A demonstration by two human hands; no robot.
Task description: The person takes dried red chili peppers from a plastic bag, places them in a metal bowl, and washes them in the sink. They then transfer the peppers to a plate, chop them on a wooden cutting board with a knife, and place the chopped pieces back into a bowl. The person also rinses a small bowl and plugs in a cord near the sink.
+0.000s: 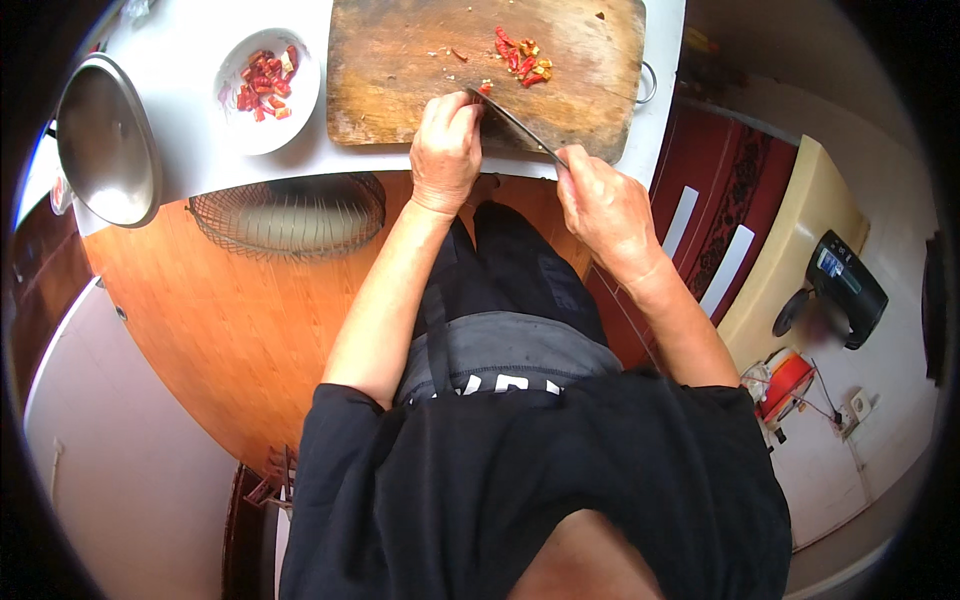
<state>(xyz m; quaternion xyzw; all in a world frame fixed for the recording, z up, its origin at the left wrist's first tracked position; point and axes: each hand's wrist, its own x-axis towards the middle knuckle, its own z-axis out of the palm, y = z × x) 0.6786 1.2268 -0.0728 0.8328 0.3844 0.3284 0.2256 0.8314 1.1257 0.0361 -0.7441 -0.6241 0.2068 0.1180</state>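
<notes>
My right hand [606,206] is closed around the handle of a kitchen knife [517,126], whose blade points up and left over a worn wooden cutting board [397,45]. My left hand [448,146] rests at the board's near edge with its fingers bent, close against the blade's tip end; whether it pinches something under the fingers is hidden. A small red piece lies at the blade's tip. Beyond the knife is a little heap of cut red chili peppers [525,60] with pale seeds. Left of the board, a white bowl [300,112] holds more chopped red chili pieces [262,82].
An empty stainless steel bowl [109,142] stands at the white table's [187,157] left edge. The board has a metal ring [649,82] on its right side. A wire basket [289,217] is below the table edge. Farther right is a cream ledge [780,232] with a black device [847,285].
</notes>
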